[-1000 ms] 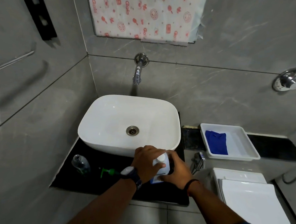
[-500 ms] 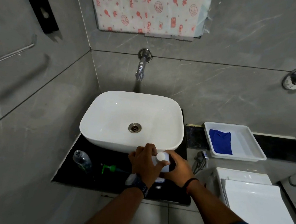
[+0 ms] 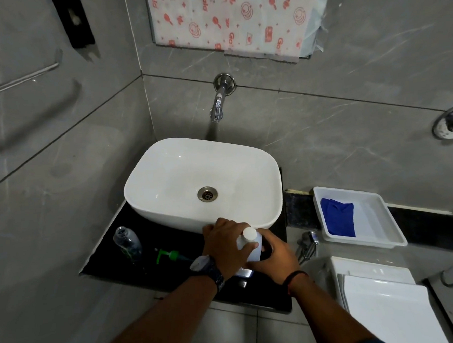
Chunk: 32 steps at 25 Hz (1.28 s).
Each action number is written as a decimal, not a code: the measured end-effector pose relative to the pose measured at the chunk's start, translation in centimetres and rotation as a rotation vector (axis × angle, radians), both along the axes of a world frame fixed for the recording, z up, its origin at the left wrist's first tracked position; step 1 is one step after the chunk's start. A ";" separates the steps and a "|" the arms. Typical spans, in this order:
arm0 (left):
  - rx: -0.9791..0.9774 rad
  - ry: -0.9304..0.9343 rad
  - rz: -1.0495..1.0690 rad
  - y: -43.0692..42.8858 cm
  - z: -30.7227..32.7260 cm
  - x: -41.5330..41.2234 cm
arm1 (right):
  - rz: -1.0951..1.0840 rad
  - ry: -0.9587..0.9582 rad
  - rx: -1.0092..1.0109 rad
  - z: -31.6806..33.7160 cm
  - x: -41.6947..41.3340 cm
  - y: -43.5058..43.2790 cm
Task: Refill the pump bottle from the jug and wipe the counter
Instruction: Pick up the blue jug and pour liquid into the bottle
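Both hands on the white jug (image 3: pixel 248 245), which stands on the black counter (image 3: pixel 114 260) just in front of the white basin (image 3: pixel 167 180). Left hand (image 3: pixel 224 247) wraps the jug's left side, fingers curled round it, thumb lying across the shoulder just below the white cap (image 3: pixel 249 233) — cap on. Right hand (image 3: pixel 277 257) closes on the jug's right side from below; its fingers bend round the body near a dark patch, possibly the handle opening, cannot tell. Watch on the left wrist, dark band on the right. Clear pump bottle (image 3: pixel 127 243) stands open-necked at the counter's left end, well apart from the jug. Green pump head (image 3: pixel 169 255) lies on its side on the counter between bottle and left hand — touching neither. Off to the right, a white tray (image 3: pixel 377 231) holds a folded blue cloth (image 3: pixel 338 220). Chrome tap (image 3: pixel 218 105) juts from the wall above the basin.
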<state>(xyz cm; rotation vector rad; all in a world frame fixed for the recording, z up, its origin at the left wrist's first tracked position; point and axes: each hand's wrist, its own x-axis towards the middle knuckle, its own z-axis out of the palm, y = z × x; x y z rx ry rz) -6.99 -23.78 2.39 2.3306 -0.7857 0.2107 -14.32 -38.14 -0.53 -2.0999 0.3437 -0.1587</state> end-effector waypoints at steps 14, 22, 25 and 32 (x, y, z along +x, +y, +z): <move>0.305 0.296 0.203 8.8 -7.3 1.1 | 0.035 0.033 -0.082 -1.6 -0.3 -0.4; 0.254 0.504 0.168 9.9 -10.9 1.0 | 0.057 0.051 -0.111 -2.8 -0.3 -0.4; 0.054 0.494 0.307 10.9 -10.3 0.6 | 0.060 0.056 -0.117 -3.0 -0.2 -0.5; -0.258 0.267 0.950 15.2 -8.1 3.3 | 0.042 0.077 -0.115 -3.0 0.1 -0.1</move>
